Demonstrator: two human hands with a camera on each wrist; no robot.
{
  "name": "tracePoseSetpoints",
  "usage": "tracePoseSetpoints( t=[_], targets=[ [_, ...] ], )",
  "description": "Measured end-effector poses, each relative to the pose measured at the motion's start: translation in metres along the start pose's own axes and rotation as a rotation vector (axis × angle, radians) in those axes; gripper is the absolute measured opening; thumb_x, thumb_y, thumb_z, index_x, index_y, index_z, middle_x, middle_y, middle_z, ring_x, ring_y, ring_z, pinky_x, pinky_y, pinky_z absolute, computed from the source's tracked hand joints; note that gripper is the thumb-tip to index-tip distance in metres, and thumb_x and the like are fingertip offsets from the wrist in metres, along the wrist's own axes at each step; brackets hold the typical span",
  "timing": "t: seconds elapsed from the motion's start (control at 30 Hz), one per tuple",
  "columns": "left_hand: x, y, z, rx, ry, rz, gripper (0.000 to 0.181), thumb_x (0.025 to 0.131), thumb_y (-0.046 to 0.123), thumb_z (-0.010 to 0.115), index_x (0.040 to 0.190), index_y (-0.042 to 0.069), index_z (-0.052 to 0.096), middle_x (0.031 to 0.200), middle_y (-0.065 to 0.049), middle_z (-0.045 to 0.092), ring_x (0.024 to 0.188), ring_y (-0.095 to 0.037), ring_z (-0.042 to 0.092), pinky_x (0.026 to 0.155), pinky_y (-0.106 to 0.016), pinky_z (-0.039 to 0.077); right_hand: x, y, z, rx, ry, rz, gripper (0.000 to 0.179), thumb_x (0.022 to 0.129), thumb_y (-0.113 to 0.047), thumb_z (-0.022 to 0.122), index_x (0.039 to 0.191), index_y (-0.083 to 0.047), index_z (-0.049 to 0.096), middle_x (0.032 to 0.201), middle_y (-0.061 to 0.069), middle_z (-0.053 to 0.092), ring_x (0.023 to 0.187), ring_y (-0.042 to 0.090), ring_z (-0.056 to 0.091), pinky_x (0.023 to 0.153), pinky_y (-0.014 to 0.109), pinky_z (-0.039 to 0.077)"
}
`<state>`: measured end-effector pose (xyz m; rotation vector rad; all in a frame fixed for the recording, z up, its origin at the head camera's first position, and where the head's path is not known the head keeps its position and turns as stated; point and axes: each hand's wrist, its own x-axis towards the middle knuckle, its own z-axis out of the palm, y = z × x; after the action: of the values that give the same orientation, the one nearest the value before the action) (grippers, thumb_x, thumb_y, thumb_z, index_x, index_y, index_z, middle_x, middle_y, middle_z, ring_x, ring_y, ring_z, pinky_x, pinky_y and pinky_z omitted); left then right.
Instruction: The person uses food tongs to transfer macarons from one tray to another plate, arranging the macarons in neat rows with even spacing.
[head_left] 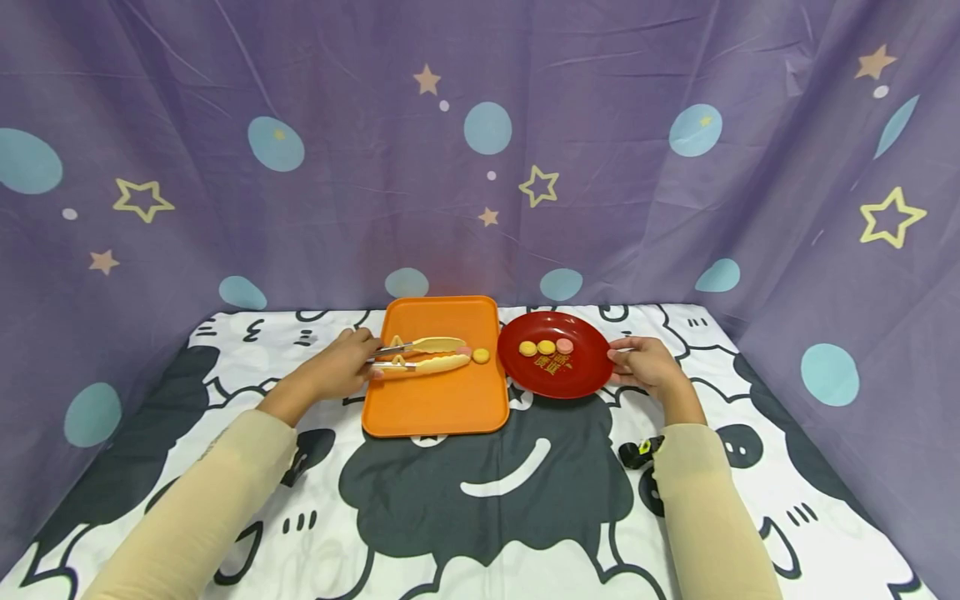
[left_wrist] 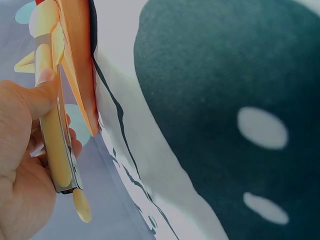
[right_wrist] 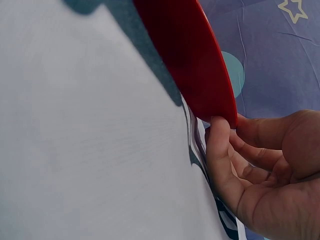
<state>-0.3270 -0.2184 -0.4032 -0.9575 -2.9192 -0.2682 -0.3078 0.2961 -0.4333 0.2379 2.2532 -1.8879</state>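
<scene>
My left hand (head_left: pixel 347 364) grips a pair of yellow-and-metal tongs (left_wrist: pixel 52 125) over the left side of an orange tray (head_left: pixel 435 408). At the tong tips in the head view is a pink macaron (head_left: pixel 463 352), partly hidden by them. A yellow macaron (head_left: pixel 481 356) lies on the tray just right of the tips. To the right, a red plate (head_left: pixel 585 379) with gold lettering bears two yellow macarons (head_left: pixel 537 347) and a pink one (head_left: pixel 565 346) in a row. My right hand (head_left: pixel 647 364) pinches the plate's right rim between thumb and fingers.
A tablecloth (head_left: pixel 555 533) with black-and-white cartoon sheep covers the table. Behind it hangs a purple curtain (head_left: pixel 600 233) with stars and blue dots. A small black object (head_left: pixel 637 453) shows by the right sleeve. Tray and plate stand side by side near the back edge.
</scene>
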Motion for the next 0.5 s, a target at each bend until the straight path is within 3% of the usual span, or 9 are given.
tracePoseSetpoints(
  t=[0.5],
  targets=[
    [-0.0015, 0.0006, -0.0017, 0.02, 0.024, 0.013, 0.044, 0.095, 0.016, 0.072, 0.132, -0.006, 0.062, 0.115, -0.019, 0.06, 0.097, -0.034, 0.051, 0.089, -0.049, 0.045, -0.0034, -0.001, 0.0, 0.029, -0.018, -0.008, 0.042, 0.103, -0.003, 0.056, 0.14, 0.014, 0.045, 0.095, 0.005, 0.067, 0.078, 0.013, 0.069, 0.076, 0.032, 0.06]
  ],
)
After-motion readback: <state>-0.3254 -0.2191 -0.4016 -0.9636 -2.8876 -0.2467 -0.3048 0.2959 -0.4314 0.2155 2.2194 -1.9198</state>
